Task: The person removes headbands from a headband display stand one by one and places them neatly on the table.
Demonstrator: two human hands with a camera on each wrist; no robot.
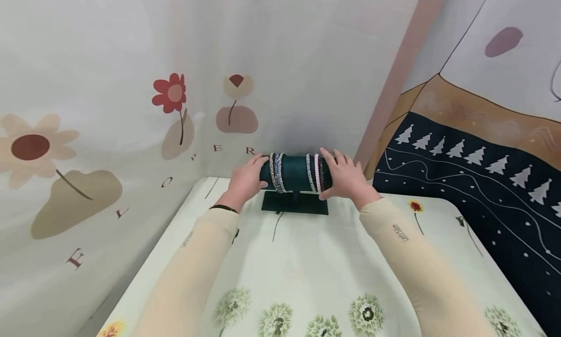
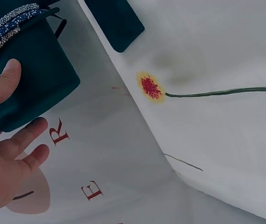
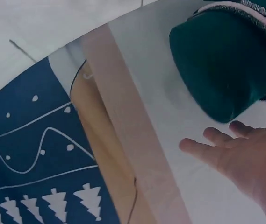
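A dark green velvet display stand [image 1: 295,173] shows a horizontal padded roll on a short post and flat base. Glittery silver and blue headbands [image 1: 278,173] sit round its left part; silver, pink [image 1: 317,173] and black headbands [image 1: 322,173] sit towards its right end. My left hand [image 1: 247,177] holds the roll's left end, thumb on the padded surface and other fingers partly behind it. At the right end, my right hand [image 1: 348,176] spans the black headband between index finger and thumb; its remaining fingers extend past the roll in the right wrist view.
The stand is on a white flower-printed table cover [image 1: 298,254], near its back edge. Behind rises a pale printed curtain [image 1: 307,59]. Dark blue fabric with white trees [image 1: 473,166] hangs along the right side.
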